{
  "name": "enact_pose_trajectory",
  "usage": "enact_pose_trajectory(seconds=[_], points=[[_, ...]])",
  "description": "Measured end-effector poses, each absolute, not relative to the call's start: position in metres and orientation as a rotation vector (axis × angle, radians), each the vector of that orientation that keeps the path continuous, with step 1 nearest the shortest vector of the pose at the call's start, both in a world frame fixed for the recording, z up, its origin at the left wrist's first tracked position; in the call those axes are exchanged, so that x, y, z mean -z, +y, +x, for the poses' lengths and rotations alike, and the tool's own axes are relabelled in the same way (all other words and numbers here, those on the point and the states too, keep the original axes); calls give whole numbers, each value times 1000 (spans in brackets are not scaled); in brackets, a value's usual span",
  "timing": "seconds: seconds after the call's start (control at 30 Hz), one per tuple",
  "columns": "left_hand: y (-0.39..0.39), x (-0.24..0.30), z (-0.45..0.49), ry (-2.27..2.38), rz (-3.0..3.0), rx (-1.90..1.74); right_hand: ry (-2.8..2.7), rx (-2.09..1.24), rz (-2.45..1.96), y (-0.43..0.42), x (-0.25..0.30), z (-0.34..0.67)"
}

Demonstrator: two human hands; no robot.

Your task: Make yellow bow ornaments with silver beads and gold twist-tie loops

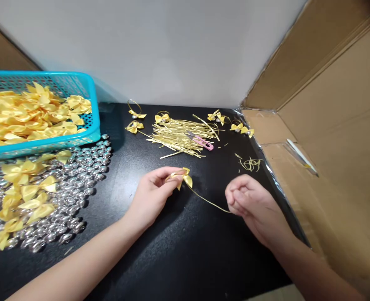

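- The left hand (155, 190) is pinching a yellow satin ribbon bow (188, 179) between thumb and fingers, holding it just above the middle of the black tabletop (178, 259).
- The right hand (249, 202) is closing its fingers around the far end of a thin gold cord (207, 201), which is running from the bow across the gap between the hands.
- Beyond them, a pile of cut gold ties (172, 138) is lying on the tabletop, with pink-handled thread snips (205, 143) resting on its right part.
- Bows with silver beads (162, 118) are sitting around that pile, some showing gold loops.
- Curled cord scraps (250, 164) are lying beyond the right hand.
- On the left, a turquoise plastic basket (93, 90) is holding many yellow bows (31, 115).
- Loose silver beads (73, 177) are spreading in front of the basket, with more bows (29, 192) lying over them.
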State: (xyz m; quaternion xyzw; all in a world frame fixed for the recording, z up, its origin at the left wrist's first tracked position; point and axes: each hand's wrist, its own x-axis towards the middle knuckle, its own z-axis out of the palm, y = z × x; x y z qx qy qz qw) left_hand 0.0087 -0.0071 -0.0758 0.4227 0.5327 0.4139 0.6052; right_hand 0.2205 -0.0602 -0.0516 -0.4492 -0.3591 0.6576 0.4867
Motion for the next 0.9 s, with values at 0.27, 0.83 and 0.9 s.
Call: enact_pose_trajectory(seconds=[0.27, 0.83, 0.9], points=[[-20, 61, 14, 1114, 991, -905, -1125, -1536, -1255, -40, 50, 180], [-27, 59, 18, 1121, 1189, -939, -1172, -1281, -1353, -44, 67, 176], [-26, 60, 17, 1112, 1180, -927, -1083, -1321, -1279, -46, 68, 179]])
